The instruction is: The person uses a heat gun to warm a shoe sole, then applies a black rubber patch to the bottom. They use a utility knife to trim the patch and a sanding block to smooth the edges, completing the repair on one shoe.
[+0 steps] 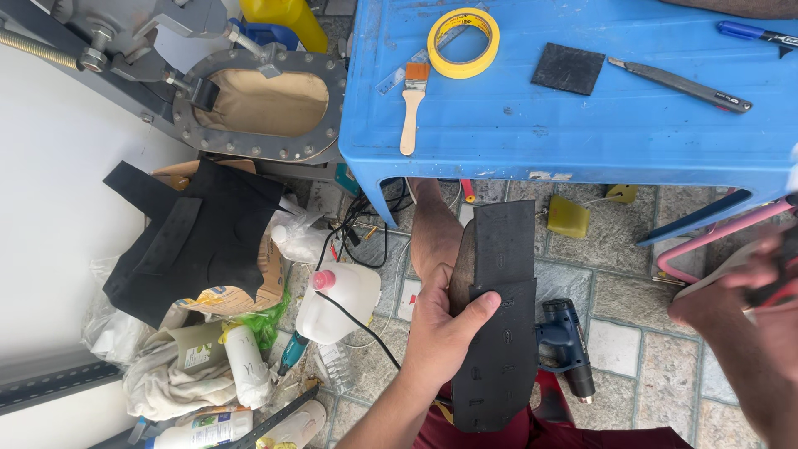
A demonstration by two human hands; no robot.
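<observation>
while the left hand [445,328] clamps thumb-over on the black shoe sole [497,312], its long axis runs upright toward the blue table [582,133] front edge; the right hand [740,312], blurred, closes on something red, well right.

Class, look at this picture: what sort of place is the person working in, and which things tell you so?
Probably a small shoe-repair workshop: the left hand holds a black shoe sole, a metal press stands nearby, and a glue brush lies on the blue plastic table.
</observation>
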